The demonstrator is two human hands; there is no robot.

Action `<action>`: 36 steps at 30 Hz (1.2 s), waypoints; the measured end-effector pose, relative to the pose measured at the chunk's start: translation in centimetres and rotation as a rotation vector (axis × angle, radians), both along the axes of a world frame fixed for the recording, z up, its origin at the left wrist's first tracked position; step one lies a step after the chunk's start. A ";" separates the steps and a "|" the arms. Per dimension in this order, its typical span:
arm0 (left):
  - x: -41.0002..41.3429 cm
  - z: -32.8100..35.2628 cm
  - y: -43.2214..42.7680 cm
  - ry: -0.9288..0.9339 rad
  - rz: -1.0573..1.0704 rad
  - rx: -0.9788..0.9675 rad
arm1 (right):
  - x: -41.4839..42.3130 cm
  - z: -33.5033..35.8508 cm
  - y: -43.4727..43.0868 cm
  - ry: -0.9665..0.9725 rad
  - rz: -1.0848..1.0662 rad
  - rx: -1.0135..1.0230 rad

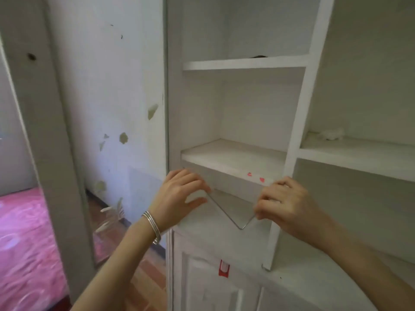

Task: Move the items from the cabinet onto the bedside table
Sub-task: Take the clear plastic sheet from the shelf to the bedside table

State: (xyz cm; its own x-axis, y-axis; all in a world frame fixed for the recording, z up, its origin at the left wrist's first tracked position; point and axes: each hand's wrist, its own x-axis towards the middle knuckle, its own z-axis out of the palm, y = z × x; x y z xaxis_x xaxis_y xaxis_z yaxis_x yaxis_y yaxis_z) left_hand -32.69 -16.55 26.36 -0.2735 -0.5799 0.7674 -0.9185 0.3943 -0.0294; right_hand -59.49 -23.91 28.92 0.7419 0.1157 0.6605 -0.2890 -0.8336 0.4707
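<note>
The light is soft and even, and its source is not seen. There are no hard shadows, only a weak grey shade under each shelf (233, 153) of the white cabinet (299, 122), which takes a greenish tint. The pink cover (24, 232) at lower left is smeared by blur. The clear sheet (233, 205) shows only by its thin bright edge. Straight lines bend toward the left edge, and the whole picture is a little soft.

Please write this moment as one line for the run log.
left hand: holds clear pane | right hand: pinches clear pane | where: inside cabinet
</note>
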 end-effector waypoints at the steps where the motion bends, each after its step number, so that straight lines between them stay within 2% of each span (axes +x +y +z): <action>1: 0.2 -0.7 1.6 0.021 0.070 0.037 | -0.1 -1.0 0.6 0.005 0.041 0.008; 6: 0.7 -2.6 8.8 0.052 0.254 0.250 | -0.6 -5.5 3.3 0.058 0.227 0.082; 9: 0.2 -3.2 12.0 0.010 0.290 0.232 | -0.4 -7.5 4.4 0.095 0.287 0.129; 11: 0.0 -4.0 14.1 -0.038 0.317 0.172 | 0.0 -8.6 5.5 0.202 0.305 0.192; 14: 0.0 -5.2 17.4 -0.112 0.318 0.099 | 1.0 -9.1 7.5 0.495 0.281 0.319; 16: 0.4 -5.8 19.8 -0.176 0.336 0.071 | 2.1 -8.8 8.9 0.601 0.271 0.486; 19: 1.0 -6.6 24.3 -0.271 0.349 0.034 | 5.1 -8.9 10.9 0.559 0.299 0.616; 22: 0.9 -7.3 29.7 -0.326 0.375 0.013 | 9.7 -8.8 14.3 0.412 0.372 0.539; 24: 0.5 -7.6 33.6 -0.333 0.390 0.027 | 13.1 -8.9 17.5 0.400 0.415 0.573; 26: 0.2 -7.9 37.4 -0.329 0.412 0.048 | 16.3 -9.0 21.2 0.464 0.508 0.653; 31: 0.5 -9.4 47.8 -0.327 0.499 0.078 | 22.1 -10.8 32.0 0.781 0.665 0.770; 36: 0.8 -12.3 59.5 -0.196 0.631 0.084 | 24.9 -13.4 43.0 0.733 0.744 0.696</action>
State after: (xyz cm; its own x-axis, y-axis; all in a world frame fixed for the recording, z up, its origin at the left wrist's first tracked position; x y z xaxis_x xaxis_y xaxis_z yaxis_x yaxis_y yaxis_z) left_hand -31.88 42.94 14.10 0.0079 -0.7304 0.6830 -0.9547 -0.2087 -0.2122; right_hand -34.59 19.12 15.55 0.8647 0.4565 0.2096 0.5005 -0.8182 -0.2829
